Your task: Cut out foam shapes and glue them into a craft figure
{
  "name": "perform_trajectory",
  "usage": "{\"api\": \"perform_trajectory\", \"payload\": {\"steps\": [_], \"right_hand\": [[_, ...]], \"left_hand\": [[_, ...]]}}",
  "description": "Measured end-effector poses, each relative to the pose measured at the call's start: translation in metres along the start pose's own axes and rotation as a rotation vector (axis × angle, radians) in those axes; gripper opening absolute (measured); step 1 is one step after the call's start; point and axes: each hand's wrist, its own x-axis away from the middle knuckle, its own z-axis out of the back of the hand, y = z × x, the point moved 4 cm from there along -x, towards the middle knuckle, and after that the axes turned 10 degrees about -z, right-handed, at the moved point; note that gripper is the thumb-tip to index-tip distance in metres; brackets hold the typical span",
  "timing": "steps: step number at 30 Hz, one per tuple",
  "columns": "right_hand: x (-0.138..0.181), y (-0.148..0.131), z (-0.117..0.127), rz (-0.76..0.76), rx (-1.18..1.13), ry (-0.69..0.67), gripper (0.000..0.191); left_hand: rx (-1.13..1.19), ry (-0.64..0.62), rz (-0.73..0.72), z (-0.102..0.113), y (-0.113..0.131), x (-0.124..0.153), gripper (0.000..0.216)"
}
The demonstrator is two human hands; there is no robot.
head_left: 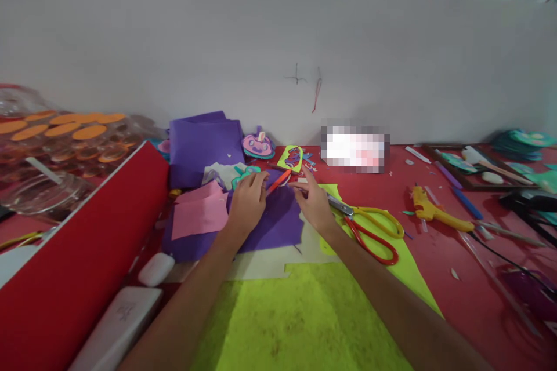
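Note:
My left hand (250,200) is curled, fingers bent downward, over the purple sheet (278,223). A slim orange-red pen-like piece (279,181) slants up from beside its fingertips; what the fingers grip is hidden. Partly behind this hand is a teal foam cutout (244,174). My right hand (314,200) faces it from the other side, thumb and forefinger apart near the orange piece's upper end. Right beside its wrist lie large scissors (348,208) with one yellow and one red handle. A yellow piece with a purple design (290,158) lies just beyond the hands.
Pink sheets (200,211) and standing purple sheets (204,148) are at left, beside a slanted red board (82,261). Yellow-green felt (300,319) covers the front. A yellow glue gun (437,210) with its cord and a tray (476,185) of pieces are at right. A white partition (195,52) closes the back.

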Motion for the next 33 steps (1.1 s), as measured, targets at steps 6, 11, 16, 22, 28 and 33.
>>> {"api": "perform_trajectory", "payload": {"steps": [6,11,16,22,28,33], "right_hand": [[0.003,-0.007,0.006,0.068,-0.073,0.041,0.042],[0.007,-0.012,0.008,0.062,-0.099,0.072,0.032],[0.005,-0.020,0.023,0.083,-0.025,0.103,0.023],[0.022,-0.022,0.092,0.070,0.627,0.013,0.009],[0.064,0.015,0.137,-0.111,1.078,-0.161,0.012],[0.076,0.031,0.139,-0.136,1.050,-0.078,0.021]], "left_hand": [[-0.110,-0.100,-0.154,0.000,0.013,-0.001,0.029],[-0.238,-0.117,-0.095,-0.003,0.009,0.000,0.030],[-0.247,-0.136,-0.054,-0.005,0.002,0.002,0.027],[-0.243,-0.151,-0.025,-0.009,-0.004,0.003,0.035],[-0.302,-0.177,0.050,-0.010,-0.005,0.004,0.037],[-0.323,-0.192,0.083,-0.007,-0.004,-0.005,0.032]]}}
